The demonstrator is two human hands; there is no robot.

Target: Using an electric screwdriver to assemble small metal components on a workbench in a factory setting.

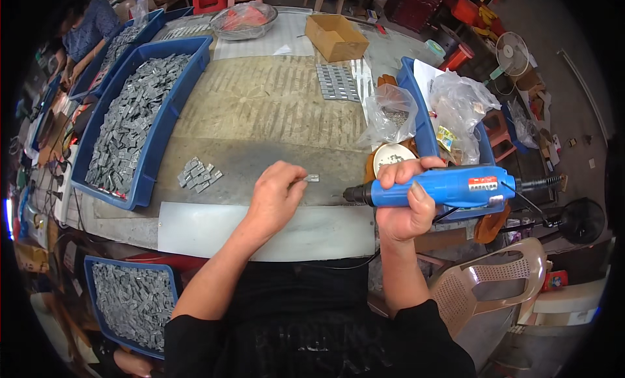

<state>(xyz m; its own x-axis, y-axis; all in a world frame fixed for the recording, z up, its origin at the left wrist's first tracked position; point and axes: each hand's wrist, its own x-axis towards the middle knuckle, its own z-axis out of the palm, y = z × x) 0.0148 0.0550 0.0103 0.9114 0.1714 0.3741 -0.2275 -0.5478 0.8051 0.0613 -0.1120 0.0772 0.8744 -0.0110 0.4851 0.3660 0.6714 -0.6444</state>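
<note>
Head view: the left hand [277, 199] is closed to a pinch, thumb and fingertips meeting at the left end of a small grey piece [314, 178] over the front part of the desk [237, 121]; whether the piece rests on the surface or is slightly raised, I cannot tell. The right hand [409, 199] wraps around a blue power driver [449, 187], held nearly level, its dark nose pointing left toward the piece but apart from it.

That pinch leaves little to hold. A loose grip would let the piece twist or skid if the driver bore on it, and a nose coming in off line could catch the fingertips instead.

Just behind the right hand sits a white bowl [378, 159] of tiny parts; a backward swing of the driver could tip it and scatter them. Beside it, an open plastic bag [395, 114] could spill likewise if snagged. A thin dark cable [355, 267] curves by the desk's front edge, where a moving forearm might catch it.

Farther left lies a loose heap of grey pieces [198, 175], which a careless sleeve could spread, then a blue tray [174, 112] full of similar ones. Toward the back, grey pieces stand in neat rows [337, 83], easily disturbed by a bump.
</note>
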